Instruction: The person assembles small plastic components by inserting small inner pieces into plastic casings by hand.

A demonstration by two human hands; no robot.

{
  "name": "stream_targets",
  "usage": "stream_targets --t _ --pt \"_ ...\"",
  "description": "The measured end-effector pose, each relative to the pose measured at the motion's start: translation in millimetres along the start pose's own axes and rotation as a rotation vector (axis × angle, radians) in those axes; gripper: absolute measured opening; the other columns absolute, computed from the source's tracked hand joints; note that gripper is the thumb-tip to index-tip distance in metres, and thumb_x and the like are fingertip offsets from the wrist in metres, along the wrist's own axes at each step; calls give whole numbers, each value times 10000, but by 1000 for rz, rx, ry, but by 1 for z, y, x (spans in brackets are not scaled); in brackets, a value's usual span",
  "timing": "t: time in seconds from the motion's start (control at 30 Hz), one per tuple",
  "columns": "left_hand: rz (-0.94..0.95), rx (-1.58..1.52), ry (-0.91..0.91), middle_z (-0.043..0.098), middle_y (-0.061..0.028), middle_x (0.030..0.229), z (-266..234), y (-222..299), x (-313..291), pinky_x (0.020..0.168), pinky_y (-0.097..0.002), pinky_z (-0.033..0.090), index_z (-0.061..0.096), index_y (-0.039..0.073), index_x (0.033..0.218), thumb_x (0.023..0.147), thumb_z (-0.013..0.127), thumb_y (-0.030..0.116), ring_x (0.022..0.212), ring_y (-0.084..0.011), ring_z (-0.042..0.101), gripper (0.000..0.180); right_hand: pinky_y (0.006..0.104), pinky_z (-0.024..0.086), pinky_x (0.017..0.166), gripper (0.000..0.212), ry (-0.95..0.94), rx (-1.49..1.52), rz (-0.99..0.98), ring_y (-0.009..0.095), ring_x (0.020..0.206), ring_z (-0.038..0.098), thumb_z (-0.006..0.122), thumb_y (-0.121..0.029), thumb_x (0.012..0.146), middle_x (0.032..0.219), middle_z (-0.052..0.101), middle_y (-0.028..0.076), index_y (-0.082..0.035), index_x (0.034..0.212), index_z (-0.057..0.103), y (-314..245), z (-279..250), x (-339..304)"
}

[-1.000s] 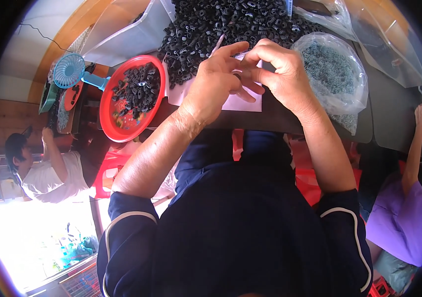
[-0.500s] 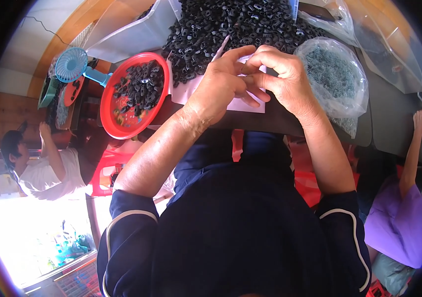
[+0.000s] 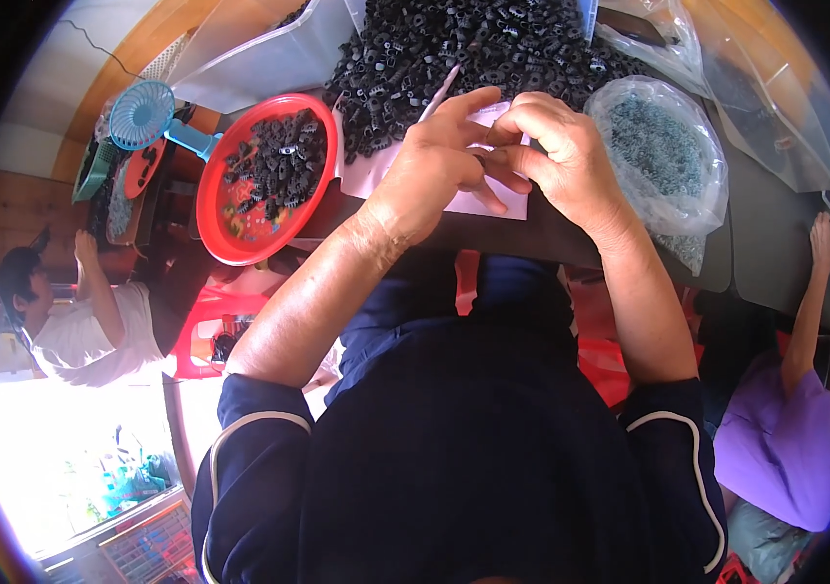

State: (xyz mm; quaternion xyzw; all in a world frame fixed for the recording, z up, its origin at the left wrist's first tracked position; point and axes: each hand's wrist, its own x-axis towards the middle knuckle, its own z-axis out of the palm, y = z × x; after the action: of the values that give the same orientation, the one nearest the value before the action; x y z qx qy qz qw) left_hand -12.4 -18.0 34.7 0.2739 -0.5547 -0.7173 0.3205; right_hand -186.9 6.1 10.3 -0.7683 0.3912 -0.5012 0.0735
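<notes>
Both my hands meet over a pale pink sheet (image 3: 376, 173) at the near edge of a heap of small black plastic parts (image 3: 464, 49). The thumb and index finger of my left hand (image 3: 430, 170) reach toward the right fingertips, its other fingers curled below. My right hand (image 3: 571, 161) pinches with thumb and index finger close to the left fingers. Whatever lies between them is mostly hidden; only a small dark bit shows. A thin pale stick (image 3: 442, 92) rises just beyond my left hand; I cannot tell whether it is held.
To the left stands a red basin (image 3: 211, 209) with more black parts, beside a blue fan (image 3: 143, 115). On the right sits a clear bag (image 3: 653, 156) of small glinting pieces. Pale plastic bins (image 3: 269, 58) flank the heap. Other people work at both sides.
The view has shifted slightly. My hands keep nearly the same pose together, with small finger movements between them.
</notes>
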Motion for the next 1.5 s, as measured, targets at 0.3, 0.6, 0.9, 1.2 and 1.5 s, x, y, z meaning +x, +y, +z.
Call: stream_targets --t 0.3,0.6,0.9,1.2,1.5 --pt "59 56 -63 492 -283 1228 -3 -6 -5 655 -347 605 170 -68 1483 638 433 -129 970 -337 660 887 364 467 700 159 -48 136 43 256 727 600 731 -44 718 754 595 53 -42 810 601 -7 2 1" --pt "81 7 -9 511 -272 1279 -16 -15 -12 726 -347 589 227 -77 1473 676 459 -138 1093 -322 602 833 339 457 704 152 -94 101 6 233 744 589 729 -58 730 753 592 44 -40 800 595 -6 4 2" --pt "133 -249 -3 495 -281 1296 -11 -20 -20 885 -416 546 210 -53 1482 743 433 -177 1094 -358 603 782 328 463 700 150 -47 112 -2 215 778 585 749 -76 733 805 595 48 -33 799 622 -8 1 5" --pt "90 -506 20 507 -295 1252 -13 -29 -22 846 -409 552 165 -96 1471 766 478 -133 978 -357 643 772 288 478 781 124 0 26 -33 181 852 591 710 11 761 864 607 67 6 848 621 -20 4 2" --pt "39 -652 81 487 -215 1249 -4 -7 -14 936 -510 477 373 -103 1323 887 500 169 1111 -361 540 529 261 477 776 105 179 125 217 130 829 600 713 35 788 853 630 40 6 852 635 -27 6 -12"
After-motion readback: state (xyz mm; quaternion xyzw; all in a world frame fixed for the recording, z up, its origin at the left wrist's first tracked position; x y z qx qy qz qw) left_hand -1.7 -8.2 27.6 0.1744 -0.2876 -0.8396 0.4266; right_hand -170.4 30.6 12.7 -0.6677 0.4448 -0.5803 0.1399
